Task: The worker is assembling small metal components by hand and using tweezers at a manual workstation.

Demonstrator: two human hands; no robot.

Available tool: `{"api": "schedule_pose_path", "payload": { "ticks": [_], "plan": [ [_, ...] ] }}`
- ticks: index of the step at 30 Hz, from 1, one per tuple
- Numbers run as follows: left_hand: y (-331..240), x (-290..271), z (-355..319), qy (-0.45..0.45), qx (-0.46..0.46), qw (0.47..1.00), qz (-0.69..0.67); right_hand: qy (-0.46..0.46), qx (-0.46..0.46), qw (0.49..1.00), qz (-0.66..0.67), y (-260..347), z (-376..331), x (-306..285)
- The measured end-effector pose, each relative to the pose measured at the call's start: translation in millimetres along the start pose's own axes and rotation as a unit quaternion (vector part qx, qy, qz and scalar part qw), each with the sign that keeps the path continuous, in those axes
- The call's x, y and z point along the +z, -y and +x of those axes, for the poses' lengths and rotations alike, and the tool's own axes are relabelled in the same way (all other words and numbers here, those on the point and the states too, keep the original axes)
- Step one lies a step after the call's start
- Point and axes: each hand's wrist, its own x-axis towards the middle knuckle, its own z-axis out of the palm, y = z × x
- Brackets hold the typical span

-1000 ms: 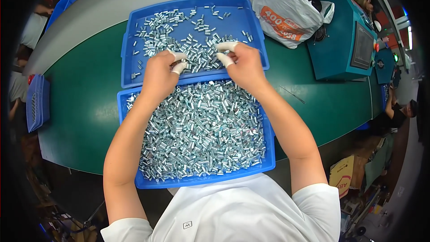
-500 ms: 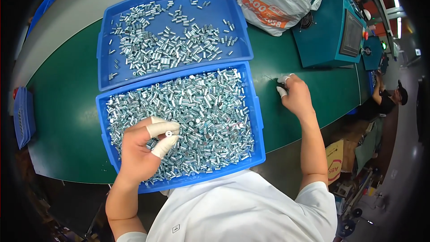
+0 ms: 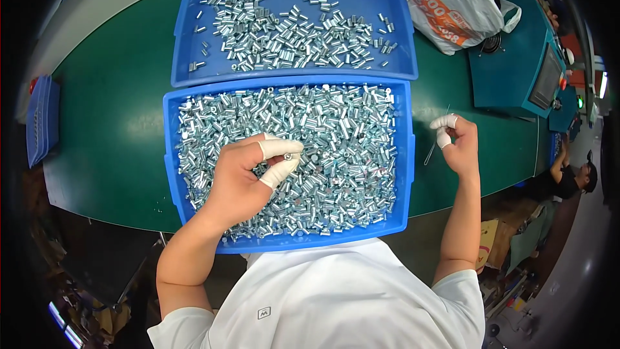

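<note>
Between the thumb and fingers of my left hand [image 3: 242,174] is a small metal sleeve [image 3: 289,156], its holed end showing. That hand hovers over the near blue tray [image 3: 169,136], heaped with shiny metal sleeves [image 3: 342,123]. Right of this tray, above the green tabletop, my right hand [image 3: 462,145] is closed on thin metal tweezers [image 3: 429,154]. The tweezers' narrow tip stands out beyond the fingers, pointing away from me. White finger covers sit on the thumb and some fingers of both hands.
A far blue tray [image 3: 290,76] holds a looser spread of sleeves. Behind it to the right are a white plastic bag [image 3: 445,6] and a teal machine [image 3: 507,64] with a screen. Blue bins [image 3: 42,116] stand at the far left. Another person [image 3: 568,178] is at the right.
The whole view has shifted. My left hand has moved slightly right over the near tray, still pinching the sleeve. In my right hand the tweezers have swung from pointing left to pointing away.
</note>
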Motion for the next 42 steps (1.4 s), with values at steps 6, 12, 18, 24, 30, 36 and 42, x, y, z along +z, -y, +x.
{"api": "schedule_pose_path", "payload": {
  "ticks": [6, 12, 18, 24, 30, 36, 42],
  "plan": [
    [-6, -4, 2, -0.004, 0.016, 0.999, 0.032, -0.049, -0.050, 0.991, 0.115, 18, -7, 12],
    [-7, -8, 4, 0.008, 0.027, 0.998, 0.055, -0.163, -0.099, 0.979, -0.068, 31, 1, 8],
    [-2, -6, 4, -0.003, 0.059, 0.996, 0.064, -0.290, -0.076, 0.931, 0.208, 46, 7, 13],
    [0, -4, 3, -0.012, 0.089, 0.993, 0.079, 0.040, -0.162, 0.903, 0.396, 115, -3, 64],
    [-6, -7, 2, -0.040, 0.085, 0.992, 0.088, 0.135, -0.107, 0.918, 0.358, 167, -3, 97],
    [-7, -10, 4, -0.042, 0.098, 0.986, 0.130, 0.122, -0.168, 0.890, 0.405, 159, -2, 121],
    [-6, -11, 7, -0.033, 0.138, 0.975, 0.168, 0.068, -0.182, 0.916, 0.351, 154, -8, 127]
  ]
}}
